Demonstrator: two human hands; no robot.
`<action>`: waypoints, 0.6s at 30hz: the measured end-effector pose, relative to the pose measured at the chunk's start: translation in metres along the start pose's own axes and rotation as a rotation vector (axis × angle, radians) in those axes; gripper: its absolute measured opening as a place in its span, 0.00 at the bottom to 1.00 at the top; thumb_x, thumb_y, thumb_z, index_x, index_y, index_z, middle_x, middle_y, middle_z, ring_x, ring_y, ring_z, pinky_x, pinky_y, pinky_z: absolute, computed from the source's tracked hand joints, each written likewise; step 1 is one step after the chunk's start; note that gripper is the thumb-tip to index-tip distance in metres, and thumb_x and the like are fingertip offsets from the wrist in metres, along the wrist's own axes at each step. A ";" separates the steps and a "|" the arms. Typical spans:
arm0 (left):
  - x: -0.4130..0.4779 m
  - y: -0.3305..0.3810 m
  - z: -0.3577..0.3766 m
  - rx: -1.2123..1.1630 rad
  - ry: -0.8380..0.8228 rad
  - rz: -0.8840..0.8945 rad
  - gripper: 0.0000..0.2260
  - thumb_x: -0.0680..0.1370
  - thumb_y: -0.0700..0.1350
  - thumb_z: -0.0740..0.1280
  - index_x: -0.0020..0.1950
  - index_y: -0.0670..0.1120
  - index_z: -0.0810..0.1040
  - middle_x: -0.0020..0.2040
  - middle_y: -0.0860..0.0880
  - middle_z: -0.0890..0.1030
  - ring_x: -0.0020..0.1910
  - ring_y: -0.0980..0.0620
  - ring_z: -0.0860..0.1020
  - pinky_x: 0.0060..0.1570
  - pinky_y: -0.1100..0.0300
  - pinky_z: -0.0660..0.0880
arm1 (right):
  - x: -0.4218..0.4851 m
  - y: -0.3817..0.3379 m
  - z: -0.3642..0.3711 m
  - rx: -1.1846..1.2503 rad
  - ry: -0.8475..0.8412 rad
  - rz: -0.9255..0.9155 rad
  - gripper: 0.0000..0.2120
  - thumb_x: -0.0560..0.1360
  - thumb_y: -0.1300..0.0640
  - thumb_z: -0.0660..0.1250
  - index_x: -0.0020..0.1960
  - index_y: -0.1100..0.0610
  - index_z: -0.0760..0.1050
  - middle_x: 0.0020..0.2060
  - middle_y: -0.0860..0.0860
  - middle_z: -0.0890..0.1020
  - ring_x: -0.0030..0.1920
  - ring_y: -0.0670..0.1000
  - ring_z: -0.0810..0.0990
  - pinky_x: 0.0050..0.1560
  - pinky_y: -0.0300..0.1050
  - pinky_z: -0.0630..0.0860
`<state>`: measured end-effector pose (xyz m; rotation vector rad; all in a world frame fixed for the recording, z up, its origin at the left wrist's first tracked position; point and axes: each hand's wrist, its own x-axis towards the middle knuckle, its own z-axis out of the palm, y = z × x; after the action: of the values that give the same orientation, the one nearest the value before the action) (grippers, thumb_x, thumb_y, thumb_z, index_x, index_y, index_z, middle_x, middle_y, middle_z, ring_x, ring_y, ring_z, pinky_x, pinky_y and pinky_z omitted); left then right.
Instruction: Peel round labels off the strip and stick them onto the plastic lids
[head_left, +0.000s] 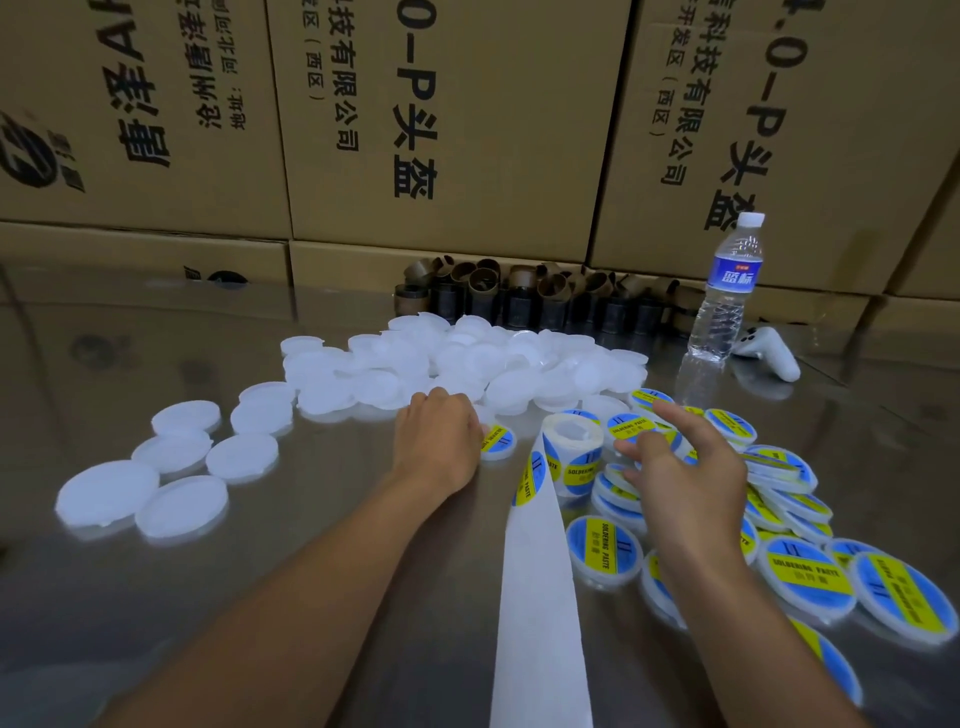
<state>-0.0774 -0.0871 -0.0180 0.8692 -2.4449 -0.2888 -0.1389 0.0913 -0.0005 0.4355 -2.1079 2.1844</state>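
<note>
A roll of blue-and-yellow round labels (571, 449) stands in the middle of the steel table, and its white backing strip (537, 597) runs toward me. My left hand (436, 441) grips a labelled lid (497, 441) just left of the roll; its fingertips are hidden behind the hand. My right hand (685, 467) hovers over the labelled lids to the right of the roll, fingers spread and loosely bent, holding nothing that I can see. A heap of bare white lids (467, 364) lies behind my hands.
Labelled lids (805, 577) pile up at the right. More bare lids (182, 467) are scattered at the left. A water bottle (727, 291), a white controller (774, 351) and brown cardboard cores (519, 296) stand at the back before stacked cartons (441, 130).
</note>
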 end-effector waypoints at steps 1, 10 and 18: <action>-0.001 0.000 -0.002 -0.105 0.030 -0.011 0.08 0.80 0.47 0.63 0.48 0.44 0.79 0.52 0.47 0.78 0.55 0.45 0.73 0.52 0.56 0.68 | 0.000 0.000 0.000 0.004 -0.005 -0.001 0.15 0.74 0.63 0.62 0.51 0.43 0.75 0.29 0.42 0.82 0.37 0.55 0.82 0.48 0.53 0.80; -0.043 0.028 -0.045 -1.719 -0.228 -0.250 0.09 0.80 0.44 0.61 0.53 0.43 0.78 0.48 0.48 0.84 0.48 0.52 0.81 0.56 0.57 0.76 | -0.019 -0.010 0.008 0.028 -0.316 -0.152 0.04 0.74 0.54 0.68 0.49 0.49 0.78 0.38 0.47 0.83 0.41 0.41 0.79 0.40 0.30 0.73; -0.068 0.042 -0.048 -1.812 -0.336 -0.238 0.22 0.71 0.48 0.64 0.63 0.40 0.72 0.56 0.44 0.78 0.54 0.49 0.75 0.53 0.58 0.70 | -0.026 -0.016 0.010 0.228 -0.441 -0.088 0.04 0.74 0.58 0.68 0.48 0.54 0.80 0.38 0.48 0.86 0.39 0.42 0.82 0.38 0.32 0.76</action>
<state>-0.0289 -0.0126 0.0099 0.1750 -1.2487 -2.2769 -0.1086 0.0863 0.0084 1.0965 -1.9682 2.4637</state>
